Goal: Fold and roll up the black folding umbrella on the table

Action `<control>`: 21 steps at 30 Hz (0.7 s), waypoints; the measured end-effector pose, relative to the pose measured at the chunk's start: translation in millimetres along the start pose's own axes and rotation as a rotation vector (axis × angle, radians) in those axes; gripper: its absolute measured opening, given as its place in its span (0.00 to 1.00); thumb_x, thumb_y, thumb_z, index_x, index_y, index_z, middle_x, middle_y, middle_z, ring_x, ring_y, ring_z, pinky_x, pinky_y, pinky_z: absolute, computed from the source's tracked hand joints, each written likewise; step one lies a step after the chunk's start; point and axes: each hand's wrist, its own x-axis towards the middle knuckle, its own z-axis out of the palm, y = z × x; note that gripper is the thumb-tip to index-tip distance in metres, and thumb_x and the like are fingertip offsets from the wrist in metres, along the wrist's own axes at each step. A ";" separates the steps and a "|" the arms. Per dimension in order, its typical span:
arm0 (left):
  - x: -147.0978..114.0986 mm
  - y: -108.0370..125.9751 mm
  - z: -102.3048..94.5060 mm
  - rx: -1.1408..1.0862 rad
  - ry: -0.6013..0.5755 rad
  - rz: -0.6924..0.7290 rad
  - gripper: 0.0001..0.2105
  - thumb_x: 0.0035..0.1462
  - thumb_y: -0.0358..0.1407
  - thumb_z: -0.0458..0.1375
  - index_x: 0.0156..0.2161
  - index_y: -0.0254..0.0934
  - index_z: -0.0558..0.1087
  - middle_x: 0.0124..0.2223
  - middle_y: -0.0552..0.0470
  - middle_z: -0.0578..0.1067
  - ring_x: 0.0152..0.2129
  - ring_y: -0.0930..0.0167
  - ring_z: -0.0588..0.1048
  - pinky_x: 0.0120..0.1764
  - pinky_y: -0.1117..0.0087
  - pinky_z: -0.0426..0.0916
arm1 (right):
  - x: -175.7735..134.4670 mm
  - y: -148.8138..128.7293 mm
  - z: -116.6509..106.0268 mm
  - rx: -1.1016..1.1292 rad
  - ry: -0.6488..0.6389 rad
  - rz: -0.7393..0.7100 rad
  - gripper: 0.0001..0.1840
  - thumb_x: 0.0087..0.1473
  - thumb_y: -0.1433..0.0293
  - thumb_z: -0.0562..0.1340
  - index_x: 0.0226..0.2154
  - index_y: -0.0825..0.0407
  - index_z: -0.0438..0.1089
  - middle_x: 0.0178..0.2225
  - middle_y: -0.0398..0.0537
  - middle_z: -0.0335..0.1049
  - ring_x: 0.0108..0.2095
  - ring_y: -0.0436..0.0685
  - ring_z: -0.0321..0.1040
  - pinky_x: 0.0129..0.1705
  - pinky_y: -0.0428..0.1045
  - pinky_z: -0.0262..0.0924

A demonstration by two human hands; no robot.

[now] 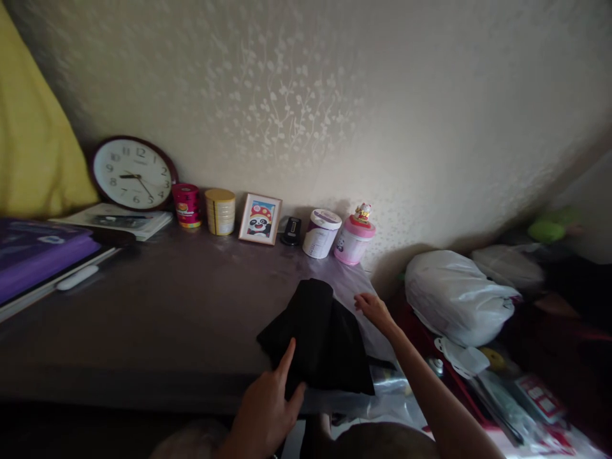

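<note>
**Head view: black cloth point(310, 335) lies on the table point(191, 306), nearer me than the frame point(261, 220) and to its right**

My left hand point(270, 401), straight toward me from the frame, has its index finger stretched out over the cloth's near left part, the thumb spread away from it; I see no grip there. My right hand point(375, 310), further right of the frame, is just beside the cloth with its fingers curled. I cannot tell whether they pinch anything.

As I judge it, the cloth could slip: its near right corner reaches the table's front edge, and the surface looks slick, so 1 careless tug might drag it off. With my left fingers not gripping, a pull from the other side could also skew the folds. Swinging cloth or a knuckle too far back could tip the white can point(322, 236) or the pink can point(354, 245), both right of the frame; the figurine point(363, 213) atop the pink can looks easiest to topple.

My other left fingers are hidden behind the hand, and both forearms run out of the picture. The cloth is so dark that I cannot count its layers or say whether it is a garment.
</note>
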 end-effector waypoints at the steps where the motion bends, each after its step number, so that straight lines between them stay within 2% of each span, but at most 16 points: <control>1: 0.1 -0.6 0.4 -0.002 0.003 0.002 0.31 0.58 0.43 0.46 0.64 0.41 0.41 0.32 0.47 0.78 0.30 0.66 0.76 0.34 0.69 0.64 | -3.0 4.3 2.1 0.010 -0.031 0.020 0.18 0.56 0.65 0.51 0.28 0.55 0.73 0.24 0.47 0.74 0.27 0.54 0.72 0.31 0.47 0.64; 4: 0.9 -3.0 2.7 -0.001 0.010 0.016 0.31 0.58 0.43 0.46 0.64 0.41 0.41 0.30 0.48 0.77 0.28 0.66 0.76 0.32 0.69 0.64 | -8.6 7.6 8.4 0.025 -0.090 0.044 0.17 0.55 0.64 0.53 0.27 0.55 0.73 0.21 0.45 0.72 0.21 0.51 0.69 0.24 0.44 0.61; 7: 2.1 -4.7 4.8 -0.002 0.028 0.029 0.31 0.58 0.43 0.46 0.64 0.42 0.41 0.30 0.48 0.77 0.28 0.67 0.76 0.32 0.69 0.64 | -10.2 -1.1 7.0 0.004 -0.045 0.017 0.14 0.54 0.64 0.55 0.29 0.54 0.73 0.27 0.47 0.74 0.29 0.54 0.71 0.30 0.46 0.63; 10: 2.5 -4.5 3.2 -0.041 0.024 0.029 0.32 0.58 0.43 0.46 0.64 0.41 0.42 0.29 0.50 0.77 0.26 0.68 0.76 0.31 0.71 0.63 | -13.3 -13.9 4.0 -0.010 0.009 -0.139 0.12 0.53 0.66 0.55 0.35 0.51 0.73 0.35 0.48 0.75 0.37 0.56 0.70 0.39 0.48 0.61; 13: 1.7 -3.9 -2.8 -0.112 0.000 0.001 0.32 0.57 0.43 0.47 0.64 0.40 0.43 0.28 0.51 0.77 0.26 0.68 0.76 0.32 0.71 0.63 | -19.4 -21.3 9.6 -0.016 -0.096 -0.347 0.12 0.52 0.70 0.55 0.35 0.51 0.73 0.35 0.48 0.75 0.36 0.55 0.70 0.40 0.48 0.61; 16: 1.0 -4.9 -9.7 -0.221 -0.017 0.005 0.32 0.57 0.43 0.48 0.64 0.38 0.45 0.35 0.47 0.79 0.31 0.68 0.77 0.37 0.71 0.64 | -24.5 -21.9 18.5 -0.044 -0.208 -0.388 0.12 0.51 0.73 0.54 0.34 0.53 0.73 0.34 0.48 0.74 0.34 0.54 0.69 0.38 0.47 0.61; 18: 0.8 -6.0 -12.9 -0.279 -0.013 0.015 0.32 0.57 0.43 0.48 0.64 0.37 0.47 0.41 0.45 0.78 0.36 0.67 0.77 0.41 0.70 0.64 | -26.3 -22.0 21.2 -0.054 -0.209 -0.384 0.12 0.51 0.74 0.54 0.35 0.53 0.72 0.35 0.48 0.73 0.34 0.54 0.69 0.39 0.48 0.61; 21: 0.7 -6.8 -14.8 -0.313 -0.005 0.006 0.31 0.56 0.42 0.48 0.64 0.36 0.48 0.45 0.44 0.77 0.42 0.65 0.75 0.46 0.69 0.62 | -29.1 -25.6 20.2 -0.024 -0.222 -0.449 0.12 0.51 0.74 0.55 0.36 0.52 0.71 0.36 0.48 0.72 0.35 0.53 0.68 0.39 0.47 0.60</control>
